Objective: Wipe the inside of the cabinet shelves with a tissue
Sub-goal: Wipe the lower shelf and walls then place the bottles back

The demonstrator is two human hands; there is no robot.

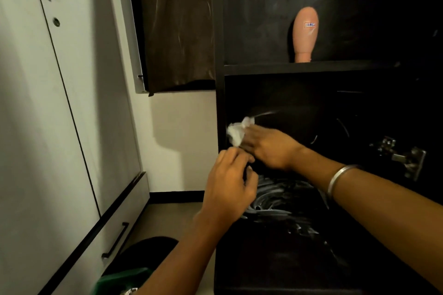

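A crumpled white tissue [236,132] is at the left inner wall of the dark cabinet's lower compartment. My right hand [269,145] reaches in and holds the tissue, its fingers partly hidden behind it. My left hand [231,183] is just below and in front, fingers curled, its fingertips touching the lower edge of the tissue near the cabinet's left upright [220,108]. The lower shelf floor [282,196] shows pale dusty streaks. A steel bangle sits on my right wrist.
A peach-coloured mannequin head [305,33] stands on the upper shelf [275,68]. A metal door hinge [400,155] juts out at the right. White wardrobe doors [48,127] with black handles fill the left. A dark object and something green lie on the floor [134,270].
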